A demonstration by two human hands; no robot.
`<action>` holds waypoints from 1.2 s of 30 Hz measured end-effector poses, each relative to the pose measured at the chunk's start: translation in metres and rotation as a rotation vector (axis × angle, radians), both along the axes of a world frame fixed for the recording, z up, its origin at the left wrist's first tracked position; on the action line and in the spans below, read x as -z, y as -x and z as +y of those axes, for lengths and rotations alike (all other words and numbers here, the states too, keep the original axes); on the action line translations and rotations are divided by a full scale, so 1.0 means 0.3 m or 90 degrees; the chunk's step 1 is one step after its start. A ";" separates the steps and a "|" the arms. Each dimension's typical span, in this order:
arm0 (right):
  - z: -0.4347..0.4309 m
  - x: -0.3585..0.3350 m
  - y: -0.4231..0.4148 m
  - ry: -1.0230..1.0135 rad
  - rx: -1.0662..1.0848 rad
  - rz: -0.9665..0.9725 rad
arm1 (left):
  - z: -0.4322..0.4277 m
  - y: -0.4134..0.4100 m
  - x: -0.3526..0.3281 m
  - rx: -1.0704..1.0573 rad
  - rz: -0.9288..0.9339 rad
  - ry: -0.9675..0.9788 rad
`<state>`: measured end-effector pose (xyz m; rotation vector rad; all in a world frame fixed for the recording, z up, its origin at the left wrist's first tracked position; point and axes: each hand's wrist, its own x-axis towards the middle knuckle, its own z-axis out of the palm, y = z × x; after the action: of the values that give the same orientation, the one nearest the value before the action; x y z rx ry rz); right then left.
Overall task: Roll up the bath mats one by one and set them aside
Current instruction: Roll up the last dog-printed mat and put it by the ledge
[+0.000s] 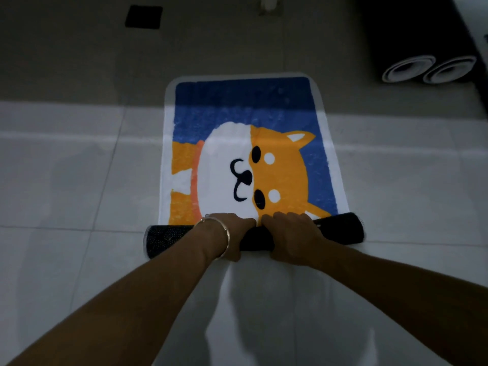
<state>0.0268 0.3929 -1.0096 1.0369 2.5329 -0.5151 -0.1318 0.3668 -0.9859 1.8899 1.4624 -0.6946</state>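
The bath mat [245,107] lies flat on the tiled floor [79,180], dog print facing up. Its near end is rolled, with the dark underside outward. The left hand [229,233] and right hand [290,239] grip the middle of the roll side by side, fingers curled over it. Two rolled mats [408,68] lie far right.

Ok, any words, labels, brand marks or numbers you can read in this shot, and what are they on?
No readable text anywhere in view.
Dog-print mat: only a cartoon dog on blue, no lettering.
Its rolled dark underside, gripped by the left hand and right hand: dots only, no tag showing.
Two rolled mats at the far right: dim, no label visible.
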 end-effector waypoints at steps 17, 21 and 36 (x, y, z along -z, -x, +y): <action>0.043 -0.017 0.021 0.008 -0.015 -0.009 | -0.074 0.013 0.036 -0.029 0.029 -0.205; 0.009 0.000 -0.008 -0.141 -0.034 0.028 | 0.001 0.014 0.009 -0.026 0.024 -0.076; 0.081 0.005 -0.018 -0.128 -0.080 0.077 | 0.011 0.018 -0.005 -0.053 0.007 -0.125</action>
<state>0.0322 0.4173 -1.0112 0.9292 2.7812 -0.3015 -0.1373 0.3702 -0.9843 1.9596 1.6583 -0.5396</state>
